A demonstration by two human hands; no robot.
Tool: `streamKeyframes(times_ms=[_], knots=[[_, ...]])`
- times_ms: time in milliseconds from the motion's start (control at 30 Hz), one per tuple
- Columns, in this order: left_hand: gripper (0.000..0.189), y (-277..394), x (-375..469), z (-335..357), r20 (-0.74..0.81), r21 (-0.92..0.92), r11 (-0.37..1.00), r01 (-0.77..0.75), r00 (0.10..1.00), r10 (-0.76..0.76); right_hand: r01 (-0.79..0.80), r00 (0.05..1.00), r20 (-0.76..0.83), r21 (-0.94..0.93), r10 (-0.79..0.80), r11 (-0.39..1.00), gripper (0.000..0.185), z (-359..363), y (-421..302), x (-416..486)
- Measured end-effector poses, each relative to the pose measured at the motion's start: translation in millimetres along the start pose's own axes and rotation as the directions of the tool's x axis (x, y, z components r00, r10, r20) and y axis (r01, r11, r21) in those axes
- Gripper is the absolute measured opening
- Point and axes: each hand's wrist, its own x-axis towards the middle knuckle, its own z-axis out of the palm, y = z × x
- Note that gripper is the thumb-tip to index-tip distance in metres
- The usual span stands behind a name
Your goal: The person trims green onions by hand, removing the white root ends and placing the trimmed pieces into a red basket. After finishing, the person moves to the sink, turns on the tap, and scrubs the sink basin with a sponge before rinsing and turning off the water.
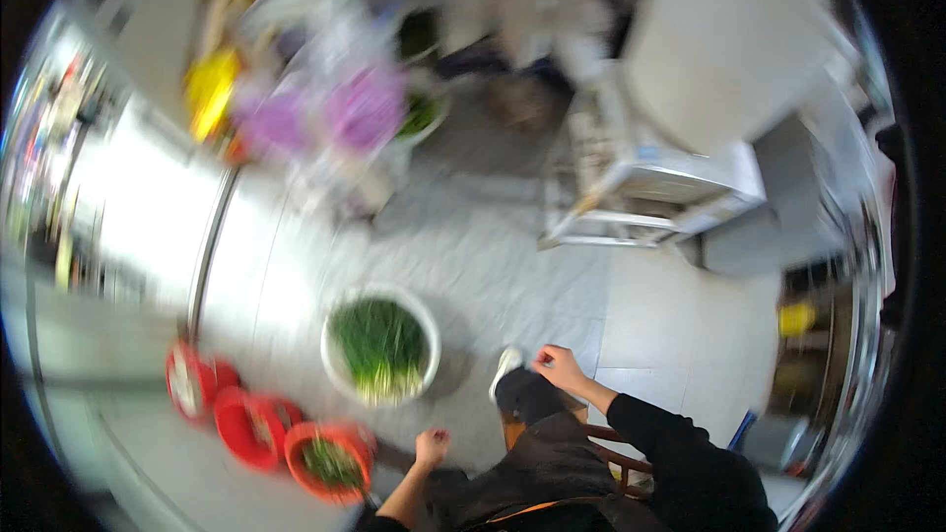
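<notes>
My left hand (432,448) is raised beside my lap with its fingers curled; whether anything small is in it cannot be made out. Over my right knee hangs my right hand (558,367), its fingers loosely bent, and I cannot see anything held there. In front of me on the floor stands a round white basin (329,362) holding a pile of green onions (380,347), white ends towards me. Left of my left hand is an orange-red bucket (295,447) with green stalks and scraps inside.
Two more red buckets (238,432) (199,384) stand in a row beyond it. Blurred purple and clear plastic bags (362,111) lie farther ahead. A white metal frame stand (628,229) is ahead right. A wooden chair (610,436) is beneath me.
</notes>
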Motion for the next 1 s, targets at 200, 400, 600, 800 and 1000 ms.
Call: streamKeyframes(times_ms=[200,400,600,800,1000], knots=[[0.017,192,122,-35,0.169,0.303,0.930,-0.210,0.972,0.164,-0.280,0.680,-0.631,0.248,0.374,0.927,0.013,-247,53,-100],[0.015,444,250,47,0.404,0.268,0.749,-0.606,0.776,0.484,-0.595,0.021,-0.817,0.453,0.576,0.664,0.024,-345,102,-284],[0.018,676,224,237,0.773,0.032,0.447,-0.894,0.305,0.556,-0.131,-0.492,-0.517,0.839,0.700,0.528,0.043,-276,95,-373],[0.025,832,-21,411,0.873,-0.476,0.049,-0.878,-0.466,0.143,0.320,-0.555,-0.090,0.895,0.827,0.312,0.003,-220,77,-345],[0.017,915,-329,452,0.156,-0.984,-0.129,-0.122,-0.939,-0.307,0.419,-0.637,0.089,0.874,0.766,0.246,0.006,-279,149,-371]])
